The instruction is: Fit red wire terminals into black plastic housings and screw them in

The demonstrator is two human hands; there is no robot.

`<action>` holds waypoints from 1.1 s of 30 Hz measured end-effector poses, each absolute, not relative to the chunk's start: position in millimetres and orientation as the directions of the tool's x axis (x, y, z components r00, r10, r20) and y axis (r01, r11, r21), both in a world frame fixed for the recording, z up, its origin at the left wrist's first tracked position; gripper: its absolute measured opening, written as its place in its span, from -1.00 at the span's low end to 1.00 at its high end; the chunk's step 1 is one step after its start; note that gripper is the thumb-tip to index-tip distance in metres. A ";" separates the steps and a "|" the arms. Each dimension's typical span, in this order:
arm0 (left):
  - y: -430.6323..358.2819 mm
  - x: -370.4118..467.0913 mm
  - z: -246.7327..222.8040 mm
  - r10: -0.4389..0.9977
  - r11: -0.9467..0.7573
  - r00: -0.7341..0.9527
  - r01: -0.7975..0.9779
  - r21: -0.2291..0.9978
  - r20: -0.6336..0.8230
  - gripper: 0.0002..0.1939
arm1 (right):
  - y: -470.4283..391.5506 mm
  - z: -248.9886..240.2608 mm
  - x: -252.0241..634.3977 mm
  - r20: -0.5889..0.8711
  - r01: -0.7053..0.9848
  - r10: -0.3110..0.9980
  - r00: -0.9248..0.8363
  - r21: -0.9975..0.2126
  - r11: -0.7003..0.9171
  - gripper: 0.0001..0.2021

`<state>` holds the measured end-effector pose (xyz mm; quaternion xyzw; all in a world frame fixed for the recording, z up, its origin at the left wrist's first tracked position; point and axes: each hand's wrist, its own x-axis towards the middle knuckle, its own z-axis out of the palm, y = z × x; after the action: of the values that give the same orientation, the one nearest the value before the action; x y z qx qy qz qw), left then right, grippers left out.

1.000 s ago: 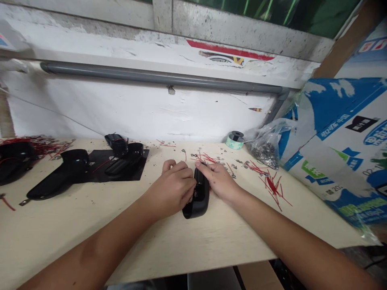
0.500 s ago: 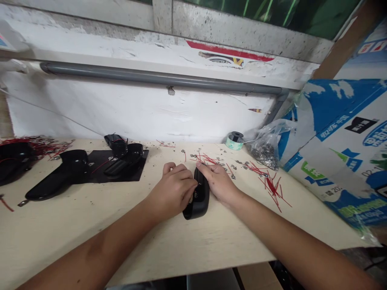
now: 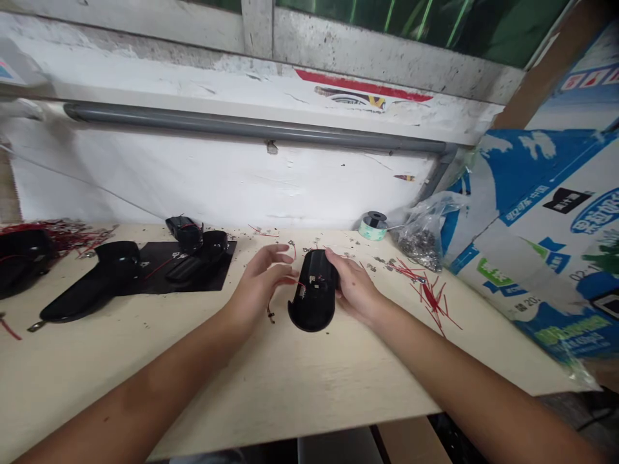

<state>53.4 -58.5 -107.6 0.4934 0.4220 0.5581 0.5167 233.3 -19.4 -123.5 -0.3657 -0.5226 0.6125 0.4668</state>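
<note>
A black plastic shell (image 3: 313,303), long and hollow with a rounded near end, is in my right hand (image 3: 355,283). The right thumb lies over its edge and the other fingers go behind it. Small metal contacts sit inside the shell. My left hand (image 3: 265,277) is just left of it, fingers and thumb apart. A short red wire (image 3: 291,281) runs from the shell's left side to the left thumb; whether the thumb touches it I cannot tell. Below that hand hangs a small metal terminal (image 3: 271,316), seemingly on the same wire.
More black shells (image 3: 91,283) lie left, some on a dark mat (image 3: 193,283). Cut red wires (image 3: 430,296) and small metal tabs are scattered behind and right. A tape roll (image 3: 373,227), a plastic bag of metal parts (image 3: 420,241) and a blue-white carton (image 3: 532,232) stand right.
My left hand has come out of the shell to the left and its fingers have spread. The shell has turned in my right hand, so its hollow inside now faces up toward me.
</note>
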 end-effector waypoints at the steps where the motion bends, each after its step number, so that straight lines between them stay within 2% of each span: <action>1: -58.3 54.2 -106.0 0.996 0.013 0.091 -0.206 0.978 0.006 -0.61 | -19.0 -124.9 233.4 0.034 -0.187 0.946 -0.323 -0.982 -0.029 -0.52; 4: -62.4 57.0 -101.0 0.903 0.313 0.371 -0.222 0.923 -0.216 -0.60 | -18.7 -127.9 232.7 0.000 -0.146 0.925 -0.379 -0.987 -0.060 -0.47; 7: -67.2 57.5 -100.8 0.835 0.395 0.481 -0.189 0.899 -0.267 -0.54 | -19.7 -127.6 230.7 -0.025 -0.077 0.932 -0.361 -0.995 -0.057 -0.44; 11: -66.7 54.7 -108.1 0.858 0.394 0.440 -0.233 0.889 -0.265 -0.52 | -18.0 -126.6 229.2 0.018 -0.080 0.936 -0.351 -0.997 -0.011 -0.45; 15: -62.9 53.4 -114.0 0.879 0.379 0.419 -0.317 0.869 -0.230 -0.53 | -11.4 -129.9 232.7 0.142 -0.156 0.960 -0.240 -0.982 0.106 -0.61; 17: -61.3 53.9 -114.9 0.902 0.358 0.358 -0.313 0.880 -0.239 -0.52 | -9.5 -131.2 234.9 0.176 -0.140 0.962 -0.209 -0.979 0.149 -0.66; 21: -58.5 54.8 -114.3 0.945 0.298 0.228 -0.298 0.907 -0.235 -0.52 | -12.0 -128.3 236.1 0.222 -0.051 0.953 -0.208 -0.975 0.216 -0.64; 26: -57.4 54.8 -114.3 0.958 0.262 0.200 -0.325 0.909 -0.204 -0.49 | -17.2 -123.2 234.8 0.351 -0.016 0.917 -0.192 -0.935 0.354 -0.67; 28: -57.4 55.1 -116.0 0.957 0.260 0.209 -0.329 0.908 -0.199 -0.46 | -18.4 -123.0 234.4 0.343 -0.025 0.916 -0.207 -0.938 0.345 -0.66; 33: -57.7 57.4 -120.9 0.954 0.255 0.244 -0.350 0.901 -0.175 -0.47 | -21.8 -122.9 231.1 0.215 0.018 0.936 -0.278 -0.973 0.229 -0.62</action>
<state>57.4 -57.7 -120.9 0.3850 0.3921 0.4735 0.6884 231.1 -21.8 -122.9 -0.3787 -0.6300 0.4920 0.4665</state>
